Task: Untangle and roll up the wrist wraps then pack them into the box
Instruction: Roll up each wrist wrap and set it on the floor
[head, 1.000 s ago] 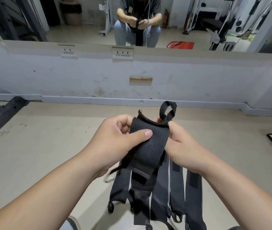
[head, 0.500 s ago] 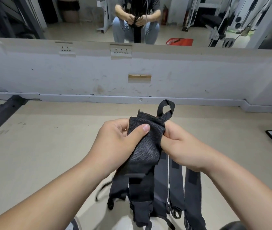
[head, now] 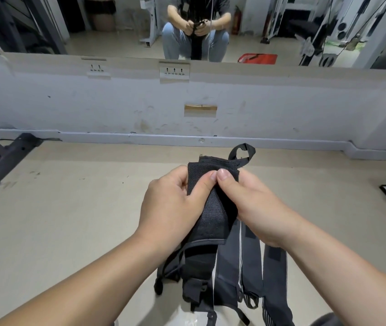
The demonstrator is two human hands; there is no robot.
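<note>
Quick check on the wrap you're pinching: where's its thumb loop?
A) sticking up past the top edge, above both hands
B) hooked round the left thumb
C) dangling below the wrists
A: the thumb loop stands free at the top right corner of the wrist wrap, above the left hand and right hand pinching it.

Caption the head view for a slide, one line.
Left hand and right hand pinch a black wrist wrap, thumb loop up, other straps dangling below, facing a gym mirror.
</note>
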